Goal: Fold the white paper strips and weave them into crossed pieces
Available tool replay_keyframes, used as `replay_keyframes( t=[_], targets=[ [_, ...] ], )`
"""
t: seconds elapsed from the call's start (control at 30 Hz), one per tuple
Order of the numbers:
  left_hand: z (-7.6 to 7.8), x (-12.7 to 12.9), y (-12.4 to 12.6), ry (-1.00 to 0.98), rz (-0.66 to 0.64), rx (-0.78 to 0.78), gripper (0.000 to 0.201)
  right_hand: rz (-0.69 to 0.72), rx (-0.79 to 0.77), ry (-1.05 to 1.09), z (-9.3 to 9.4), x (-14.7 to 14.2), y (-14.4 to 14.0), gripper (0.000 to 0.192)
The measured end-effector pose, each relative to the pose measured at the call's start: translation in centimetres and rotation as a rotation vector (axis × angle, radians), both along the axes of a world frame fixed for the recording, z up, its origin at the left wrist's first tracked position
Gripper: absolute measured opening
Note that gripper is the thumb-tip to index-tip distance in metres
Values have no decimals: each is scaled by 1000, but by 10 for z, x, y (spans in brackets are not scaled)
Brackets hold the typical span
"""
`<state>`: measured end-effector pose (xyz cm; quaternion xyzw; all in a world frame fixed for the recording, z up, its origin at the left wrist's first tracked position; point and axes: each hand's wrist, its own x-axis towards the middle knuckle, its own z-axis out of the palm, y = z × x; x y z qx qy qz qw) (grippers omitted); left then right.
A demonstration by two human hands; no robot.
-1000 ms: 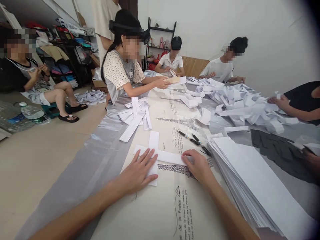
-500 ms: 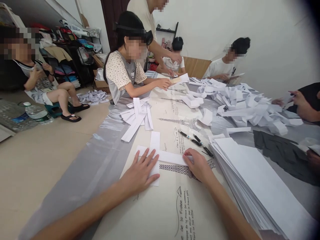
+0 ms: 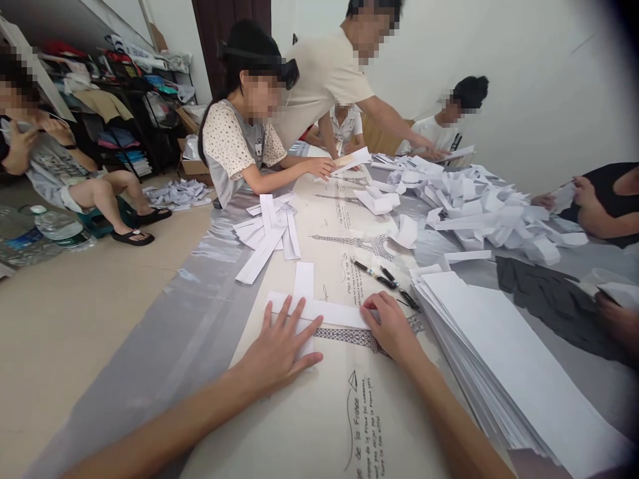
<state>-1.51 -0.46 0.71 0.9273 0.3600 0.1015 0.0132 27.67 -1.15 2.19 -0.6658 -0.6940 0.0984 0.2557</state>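
- Both grips lie flat, holding nothing: left hand (image 3: 277,346) presses the crossed paper strips (image 3: 319,307), right hand (image 3: 392,327) pins their right end.
- Paper stack (image 3: 504,359) sits right of the right hand; pens (image 3: 382,274) lie beyond it on the counter (image 3: 309,426).

- There is one view only, taken from the head of a person seated at the near end of a long table (image 3: 210,319).
- It looks forward and down along the table's length, toward the far wall (image 3: 524,80).
- The person's own forearms enter from the bottom edge; the left hand (image 3: 277,346) and right hand (image 3: 392,326) lie close below the lens, near the middle of the frame.
- The stack of paper sheets (image 3: 504,359) sits close at lower right.
- Co-workers along both sides and at the far end appear much smaller.
- The floor (image 3: 74,313) and clothes racks (image 3: 124,113) fill the left side.
- The right edge and corners are darkened and curved by the lens.
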Motion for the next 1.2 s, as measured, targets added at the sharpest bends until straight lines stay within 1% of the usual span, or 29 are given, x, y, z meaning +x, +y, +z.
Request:
replay_keyframes(
  t=[0.07,0.13,0.17,0.2,0.23,0.27,0.33,0.43,0.53,0.67,0.83,0.93,1.03,1.2],
  targets=[
    [0,0,0,-8,1,5,66,-18,24,-12,3,-4,-3,19],
    [-1,0,0,-13,1,12,67,5,86,-39,5,-17,-10,22],
    [-1,0,0,-14,2,16,67,60,140,-68,6,-26,-15,25],
    [-1,0,-1,-15,4,20,68,165,174,-98,6,-36,-21,29],
    [-1,0,-1,-15,5,23,68,273,173,-129,5,-46,-26,36],
    [-1,1,-1,-18,4,27,67,347,146,-157,3,-55,-30,45],
    [0,1,-2,-31,0,35,66,392,60,-183,-1,-67,-36,57],
    [1,1,-3,-38,-4,31,68,368,-89,-220,-6,-70,-39,63],
    [4,-3,-2,-20,-8,4,72,334,-170,-268,-7,-66,-38,66],
    [6,-10,1,8,-34,-51,74,316,-180,-304,-5,-64,-38,67],
    [9,-13,3,28,-28,-100,74,297,-178,-296,-7,-57,-42,65],
    [12,-17,5,41,-35,-159,76,295,-187,-283,-8,-51,-43,65],
    [14,-24,9,44,-36,-213,77,305,-197,-263,-7,-47,-43,65],
    [18,-41,14,3,-45,-248,73,318,-246,-221,-4,-47,-43,65]
  ],
)
